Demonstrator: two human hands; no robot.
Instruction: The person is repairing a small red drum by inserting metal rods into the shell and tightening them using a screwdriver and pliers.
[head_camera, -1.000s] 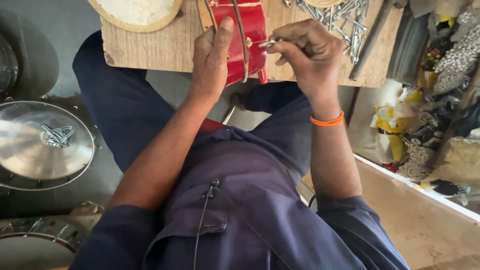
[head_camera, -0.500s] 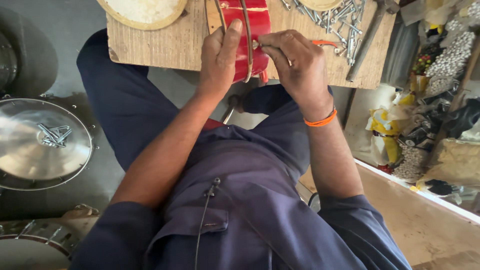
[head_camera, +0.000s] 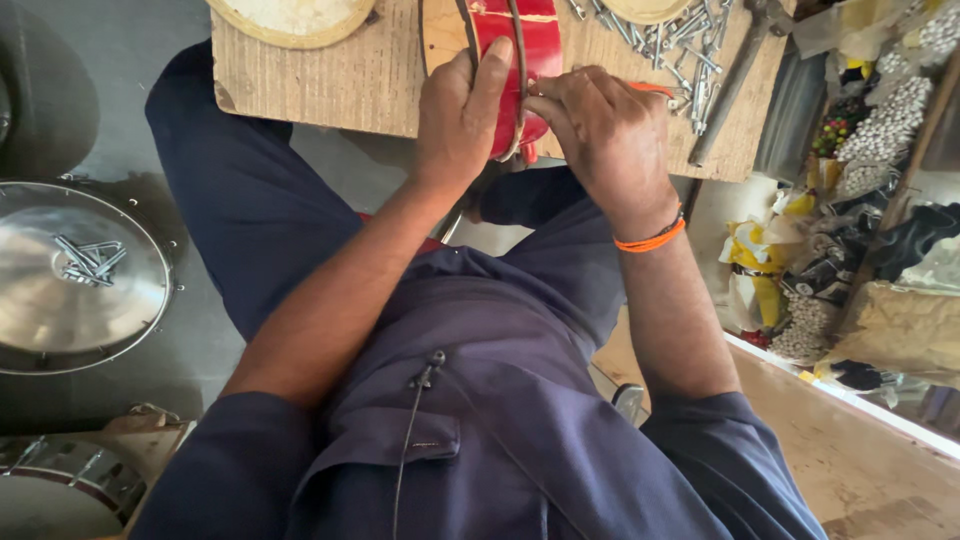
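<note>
A red drum shell with a metal hoop stands on edge on a wooden board. My left hand grips its near rim, thumb up along the hoop. My right hand is closed beside it, fingertips pinched against the red shell's edge; what they pinch is hidden. An orange band circles my right wrist.
A pile of metal bolts and a hammer lie on the board's right part. A round pale drum skin sits at its far left. A shiny metal drum with bolts on it lies left. Bags of beads crowd the right.
My right hand has drawn in from holding a bolt out at the shell's side to pressing its fingertips against the rim. My left hand has stayed on the shell.
</note>
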